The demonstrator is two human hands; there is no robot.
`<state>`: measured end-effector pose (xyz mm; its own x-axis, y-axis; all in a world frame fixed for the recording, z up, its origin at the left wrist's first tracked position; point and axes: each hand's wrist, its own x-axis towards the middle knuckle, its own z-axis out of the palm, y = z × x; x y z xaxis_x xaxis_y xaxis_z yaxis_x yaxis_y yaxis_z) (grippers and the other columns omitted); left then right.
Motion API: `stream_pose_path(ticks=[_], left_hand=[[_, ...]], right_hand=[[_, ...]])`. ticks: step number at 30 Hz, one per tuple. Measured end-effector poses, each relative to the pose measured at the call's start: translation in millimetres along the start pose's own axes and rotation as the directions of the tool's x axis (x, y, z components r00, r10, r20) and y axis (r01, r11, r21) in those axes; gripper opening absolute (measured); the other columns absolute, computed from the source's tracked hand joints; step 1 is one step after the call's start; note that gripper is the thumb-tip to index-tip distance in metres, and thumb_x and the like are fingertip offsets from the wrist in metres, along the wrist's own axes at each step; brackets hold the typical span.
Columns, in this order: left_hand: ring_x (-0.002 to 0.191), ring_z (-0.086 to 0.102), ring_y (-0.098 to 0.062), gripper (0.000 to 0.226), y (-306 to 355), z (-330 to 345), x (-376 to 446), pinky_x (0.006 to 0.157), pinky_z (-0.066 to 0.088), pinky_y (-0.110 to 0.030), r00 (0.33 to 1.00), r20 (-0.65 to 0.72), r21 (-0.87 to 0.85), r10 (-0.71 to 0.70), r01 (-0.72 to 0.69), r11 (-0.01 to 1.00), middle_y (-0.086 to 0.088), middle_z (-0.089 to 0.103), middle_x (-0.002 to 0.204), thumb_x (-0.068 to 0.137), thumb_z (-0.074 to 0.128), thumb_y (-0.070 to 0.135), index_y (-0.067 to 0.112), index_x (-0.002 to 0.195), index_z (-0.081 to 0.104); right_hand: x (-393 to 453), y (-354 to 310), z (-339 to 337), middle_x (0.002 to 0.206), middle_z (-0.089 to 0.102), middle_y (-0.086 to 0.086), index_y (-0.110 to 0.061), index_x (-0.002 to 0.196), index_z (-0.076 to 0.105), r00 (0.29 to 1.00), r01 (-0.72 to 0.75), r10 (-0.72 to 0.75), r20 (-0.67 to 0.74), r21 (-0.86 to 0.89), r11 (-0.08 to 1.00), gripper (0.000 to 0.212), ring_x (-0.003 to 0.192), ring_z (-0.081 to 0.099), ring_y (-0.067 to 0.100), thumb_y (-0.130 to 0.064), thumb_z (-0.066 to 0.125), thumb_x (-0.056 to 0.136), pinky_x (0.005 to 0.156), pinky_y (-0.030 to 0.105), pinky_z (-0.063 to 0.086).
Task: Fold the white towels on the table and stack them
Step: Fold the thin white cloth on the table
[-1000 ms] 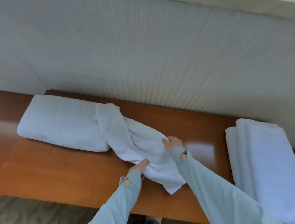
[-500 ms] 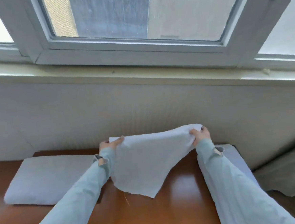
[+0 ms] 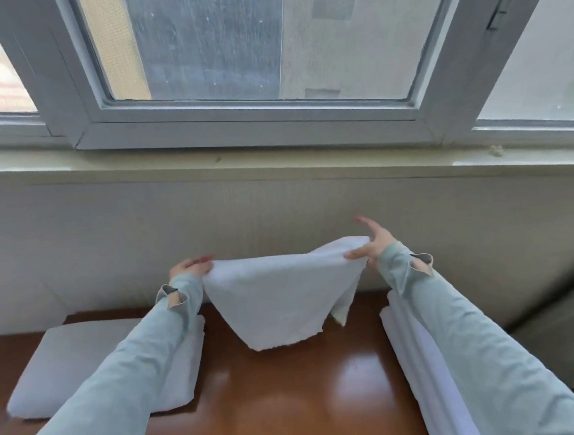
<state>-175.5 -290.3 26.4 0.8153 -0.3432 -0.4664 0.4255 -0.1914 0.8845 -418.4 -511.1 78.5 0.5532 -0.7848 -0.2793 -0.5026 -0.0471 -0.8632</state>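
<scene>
While both hands pinched its top edge, one towel (image 3: 278, 300) hung above the table (image 3: 293, 398); left hand (image 3: 190, 268) at 9 o'clock, right hand (image 3: 371, 243) at 3. Two folded piles lay below: one (image 3: 80, 357) at 8 o'clock, one (image 3: 416, 354) at 4.

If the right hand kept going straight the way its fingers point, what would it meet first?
Probably the pale wall under the window sill: the right hand points up and away, nothing visible between, though depth is unclear.
</scene>
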Motion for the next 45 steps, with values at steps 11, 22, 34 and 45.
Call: stream_pose_path(ticks=[11, 22, 34, 45], left_hand=[[0.096, 0.059, -0.026, 0.047, -9.7, -18.4, 0.2, 0.102, 0.046, -0.04, 0.996, 0.091, 0.105, 0.001, -0.011, 0.994, -0.011, 0.063, 0.103, 0.074, 0.066, -0.013, 0.01, 0.115, 0.066], [0.069, 0.051, -0.021, 0.01, -24.2, -12.1, 8.7, 0.054, 0.052, -0.029, 0.88, 0.236, 0.037, -0.413, 0.416, 0.908, -0.012, 0.053, 0.085, 0.09, 0.052, 0.008, 0.008, 0.085, 0.059], [0.099, 0.063, -0.029, 0.036, -24.9, -6.3, 20.4, 0.087, 0.051, -0.03, 0.985, 0.084, 0.354, 0.149, -0.169, 0.92, -0.016, 0.068, 0.109, 0.078, 0.068, -0.004, 0.005, 0.113, 0.067], [0.079, 0.054, -0.016, 0.012, 6.3, -8.0, 14.7, 0.066, 0.043, -0.014, 0.83, 0.076, 0.449, 0.553, -0.523, 0.724, -0.004, 0.059, 0.088, 0.079, 0.071, 0.009, 0.004, 0.09, 0.072]], right_hand=[[5.3, 8.6, 6.3, 0.097, 0.058, 0.005, -0.014, 0.105, 0.069, 0.974, -0.022, -0.061, -0.219, -0.357, 0.934, 0.03, 0.096, 0.055, 0.022, 0.001, 0.057, 0.081, 0.08, 0.02, 0.04], [13.8, 12.9, 3.1, 0.112, 0.053, 0.011, -0.015, 0.126, 0.056, 0.997, -0.013, -0.003, -0.082, -0.201, 0.98, 0.045, 0.093, 0.053, 0.022, -0.001, 0.061, 0.083, 0.077, 0.022, 0.05], [27.6, 15.7, 3.6, 0.108, 0.066, 0.022, -0.004, 0.105, 0.069, 0.99, -0.115, 0.03, -0.141, -0.653, 0.748, 0.026, 0.099, 0.061, 0.033, -0.016, 0.051, 0.09, 0.069, 0.022, 0.036], [19.4, 6.2, -12.6, 0.08, 0.059, 0.018, -0.002, 0.096, 0.069, 0.957, 0.029, -0.18, -0.225, -0.546, 0.837, 0.022, 0.078, 0.051, 0.024, -0.006, 0.049, 0.088, 0.068, 0.024, 0.035]])
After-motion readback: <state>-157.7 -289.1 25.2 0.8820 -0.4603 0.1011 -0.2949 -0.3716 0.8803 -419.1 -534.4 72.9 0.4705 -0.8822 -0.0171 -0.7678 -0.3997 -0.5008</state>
